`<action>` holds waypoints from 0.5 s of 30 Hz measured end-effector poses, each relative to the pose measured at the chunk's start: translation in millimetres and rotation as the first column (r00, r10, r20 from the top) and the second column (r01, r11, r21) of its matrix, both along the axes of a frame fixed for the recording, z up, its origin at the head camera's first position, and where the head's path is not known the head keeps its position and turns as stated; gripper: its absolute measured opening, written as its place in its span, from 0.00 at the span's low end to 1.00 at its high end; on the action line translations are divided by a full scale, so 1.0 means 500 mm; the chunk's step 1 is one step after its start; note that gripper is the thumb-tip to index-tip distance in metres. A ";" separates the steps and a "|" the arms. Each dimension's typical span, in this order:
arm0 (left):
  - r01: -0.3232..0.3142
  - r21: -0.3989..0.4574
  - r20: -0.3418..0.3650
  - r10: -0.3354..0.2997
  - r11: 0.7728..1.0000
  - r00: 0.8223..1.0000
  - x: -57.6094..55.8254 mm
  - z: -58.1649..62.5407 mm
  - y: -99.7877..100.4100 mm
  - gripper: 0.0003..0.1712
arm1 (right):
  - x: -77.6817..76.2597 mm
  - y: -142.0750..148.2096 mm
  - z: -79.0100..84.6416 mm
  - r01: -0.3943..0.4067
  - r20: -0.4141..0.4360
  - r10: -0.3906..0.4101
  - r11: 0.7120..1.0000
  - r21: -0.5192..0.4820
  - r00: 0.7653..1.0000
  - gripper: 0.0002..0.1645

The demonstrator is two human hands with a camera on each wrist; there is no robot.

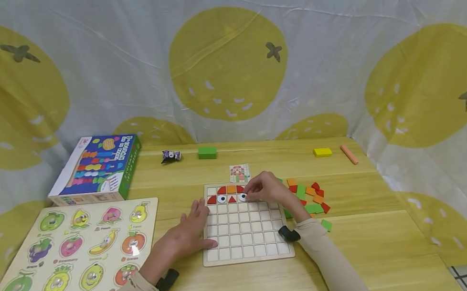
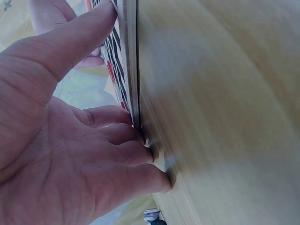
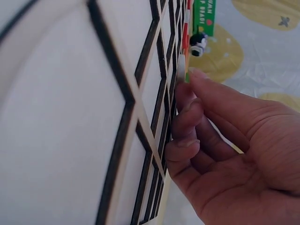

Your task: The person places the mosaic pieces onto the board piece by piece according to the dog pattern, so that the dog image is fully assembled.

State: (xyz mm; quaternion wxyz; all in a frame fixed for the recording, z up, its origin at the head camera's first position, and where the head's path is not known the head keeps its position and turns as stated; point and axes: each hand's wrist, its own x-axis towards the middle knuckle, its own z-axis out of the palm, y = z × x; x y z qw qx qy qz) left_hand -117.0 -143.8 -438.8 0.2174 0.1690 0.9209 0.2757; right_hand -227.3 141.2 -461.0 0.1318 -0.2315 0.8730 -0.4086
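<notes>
A square wooden grid board (image 1: pixel 246 231) lies in front of me. In its upper rows sit red tiles (image 1: pixel 232 199), an orange tile (image 1: pixel 231 189) and a white tile with a black eye dot (image 1: pixel 222 199). My right hand (image 1: pixel 266 189) pinches a second eye tile (image 1: pixel 242 197) between thumb and fingertips at its cell; the tile's pale edge (image 3: pixel 181 68) shows in the right wrist view. Along the board's left edge rests my left hand (image 1: pixel 189 231), thumb and fingers spread. In the left wrist view its thumb (image 2: pixel 77 35) touches the board's edge and the other fingertips meet the tabletop.
Loose green, orange and red tiles (image 1: pixel 310 191) lie right of the board. A small pattern card (image 1: pixel 240 173) is behind it. At left are a fruit puzzle board (image 1: pixel 82 249) and a box (image 1: pixel 96 168). Farther back stand a figurine (image 1: pixel 171 156), green block (image 1: pixel 207 153) and yellow block (image 1: pixel 323 152).
</notes>
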 end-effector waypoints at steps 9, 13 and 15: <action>-0.003 0.000 0.002 0.003 1.000 1.000 -0.001 0.000 0.002 0.60 | -0.001 0.001 -0.001 -0.045 -0.020 0.045 0.999 0.013 0.999 0.06; 0.000 0.005 0.002 0.000 1.000 1.000 -0.001 0.000 0.001 0.59 | 0.000 0.003 0.001 -0.061 -0.031 0.062 0.998 0.011 0.998 0.06; 0.001 0.007 0.001 -0.001 1.000 1.000 -0.002 -0.001 0.000 0.59 | 0.000 0.007 0.002 -0.071 -0.041 0.071 0.997 0.003 0.997 0.06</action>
